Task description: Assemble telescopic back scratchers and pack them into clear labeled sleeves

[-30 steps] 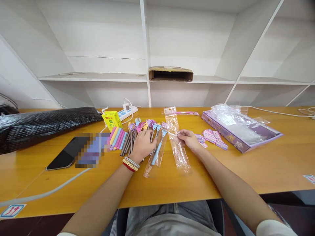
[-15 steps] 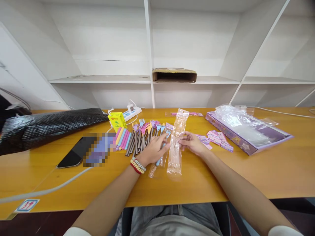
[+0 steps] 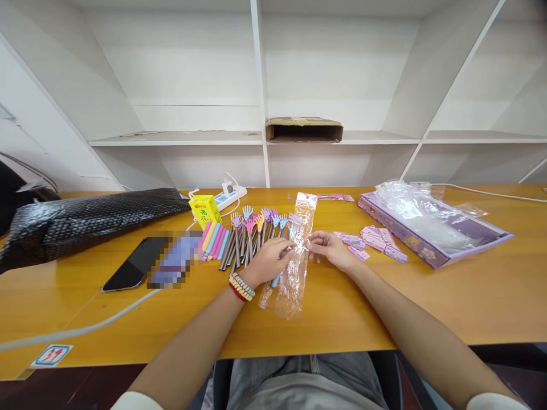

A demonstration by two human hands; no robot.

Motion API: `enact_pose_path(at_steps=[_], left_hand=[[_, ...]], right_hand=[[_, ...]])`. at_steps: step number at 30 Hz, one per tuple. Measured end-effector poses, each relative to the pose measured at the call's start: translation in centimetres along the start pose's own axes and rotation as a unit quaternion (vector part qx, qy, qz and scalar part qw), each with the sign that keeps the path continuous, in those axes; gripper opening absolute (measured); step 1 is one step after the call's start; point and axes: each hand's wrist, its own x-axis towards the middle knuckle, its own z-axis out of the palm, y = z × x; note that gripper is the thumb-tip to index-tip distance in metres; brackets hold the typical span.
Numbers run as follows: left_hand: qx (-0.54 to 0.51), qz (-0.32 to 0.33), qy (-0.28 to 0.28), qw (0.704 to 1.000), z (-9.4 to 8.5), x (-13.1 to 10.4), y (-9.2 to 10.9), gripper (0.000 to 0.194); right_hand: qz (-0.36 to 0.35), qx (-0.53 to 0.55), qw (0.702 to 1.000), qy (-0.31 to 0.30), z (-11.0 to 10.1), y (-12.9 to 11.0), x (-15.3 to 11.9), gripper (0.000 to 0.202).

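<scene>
A long clear plastic bag (image 3: pixel 294 279) lies slantwise in front of me, its upper end near the table's middle. My right hand (image 3: pixel 327 249) pinches its right edge. My left hand (image 3: pixel 270 261) is closed at the bag's left side, its thumb and index finger together at the plastic. Beneath the bag and my left hand shows part of a light blue hand-shaped scratcher (image 3: pixel 276 281), with more clear plastic under it. Left of my left hand lies a heap of metal-handled scratchers (image 3: pixel 249 225) with pink, yellow, purple and blue heads.
Pastel sticks (image 3: pixel 213 242), a yellow box (image 3: pixel 205 210), a phone (image 3: pixel 135 265) and a black wrapped package (image 3: pixel 98 216) lie left. Pink cards (image 3: pixel 376 239) and a purple tray (image 3: pixel 440 263) holding clear bags are right. A power strip (image 3: pixel 229 196) stands behind.
The clear bag has moved left and tilted over the blue scratcher. My right hand has shifted slightly left with it; my left hand has drawn its fingers in.
</scene>
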Motion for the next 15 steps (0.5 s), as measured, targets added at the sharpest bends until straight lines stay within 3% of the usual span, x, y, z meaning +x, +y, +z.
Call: enact_pose_path(at_steps=[3,7,11,15], left_hand=[[0.012,0.014,-0.009,1.0,0.0,-0.2,0.3,0.036],[0.016,-0.009,0.003,1.0,-0.2,-0.2,0.1,0.055],[0.04,-0.015,0.013,0.999,-0.3,-0.2,-0.7,0.053],[0.067,-0.003,0.02,0.998,-0.2,-0.2,-1.3,0.043]], right_hand=[[-0.014,-0.007,0.999,0.049,0.0,-0.3,0.2,0.033],[-0.057,0.031,0.985,0.157,-1.1,-1.0,0.5,0.032],[-0.101,0.054,0.953,0.282,-4.2,-2.2,0.6,0.031],[-0.152,0.078,0.91,0.378,-8.5,-5.7,-0.2,0.025]])
